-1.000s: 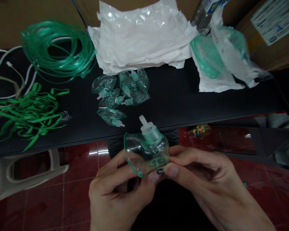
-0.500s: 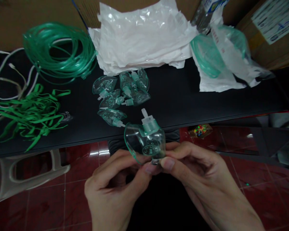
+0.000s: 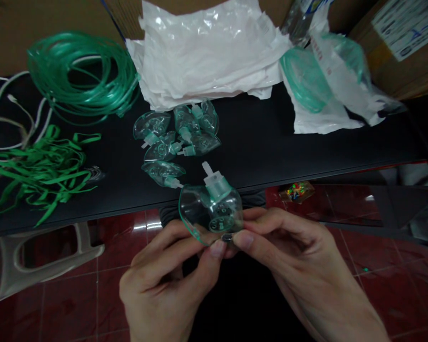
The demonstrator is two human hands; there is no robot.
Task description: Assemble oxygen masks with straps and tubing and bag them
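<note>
A clear green oxygen mask (image 3: pixel 196 206) is held between my two hands in front of the table edge, its white connector (image 3: pixel 213 178) pointing up and away. My left hand (image 3: pixel 171 268) is closed on the mask's near edge, thumb tip close to a small metal clip (image 3: pixel 227 237). From the other side, my right hand (image 3: pixel 281 251) pinches the mask at the same spot, its thumb against the clip. The fingers under the mask are partly hidden. Several similar masks (image 3: pixel 164 172) lie in a cluster on the black table (image 3: pixel 257 142) beyond.
Coiled green tubing (image 3: pixel 82 90) and green elastic straps (image 3: pixel 39 166) lie at the left near white cables (image 3: pixel 12 85). White plastic packages (image 3: pixel 210 52) are stacked at the back, a bagged mask set (image 3: pixel 306 85) to their right. A stool (image 3: pixel 46 256) stands lower left, a cardboard box (image 3: pixel 406 42) far right.
The mask has tilted slightly to the left, its connector leaning more that way. Both hands have shifted a little left and keep their pinch at the clip.
</note>
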